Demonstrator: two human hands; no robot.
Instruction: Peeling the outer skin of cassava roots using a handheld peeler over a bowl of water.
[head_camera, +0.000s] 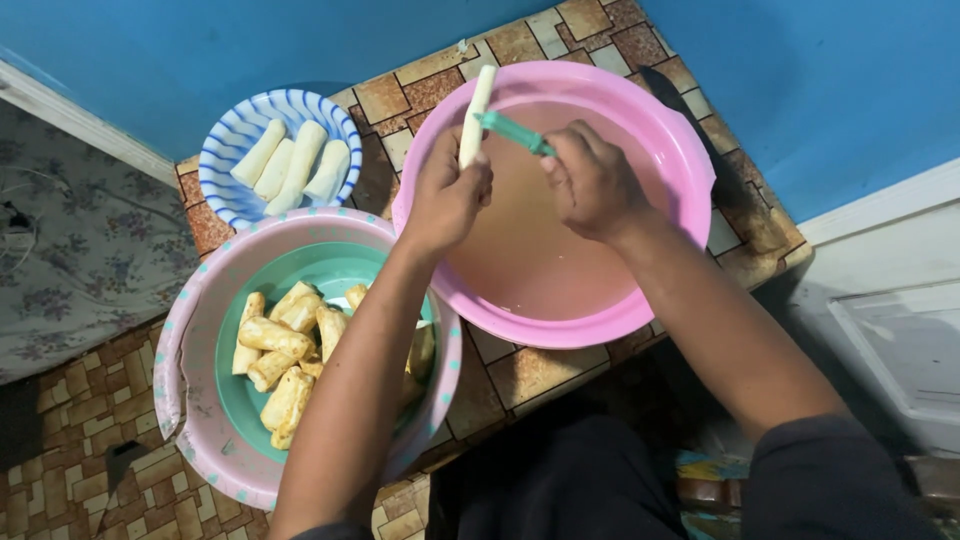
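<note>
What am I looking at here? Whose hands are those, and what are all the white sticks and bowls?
There is no machine here, just a person. The single picture comes from a camera worn on the person's head, looking down, so you see their own two arms reaching forward.

The left hand holds a peeled white root piece upright over a big pink basin with cloudy water in it. The right hand holds a green-handled tool against that piece; I cannot see a blade.

On the brown tiled floor there is also a blue striped bowl with four peeled white pieces, and a pink and green basin full of yellowish unpeeled pieces. The wall behind is blue.
</note>
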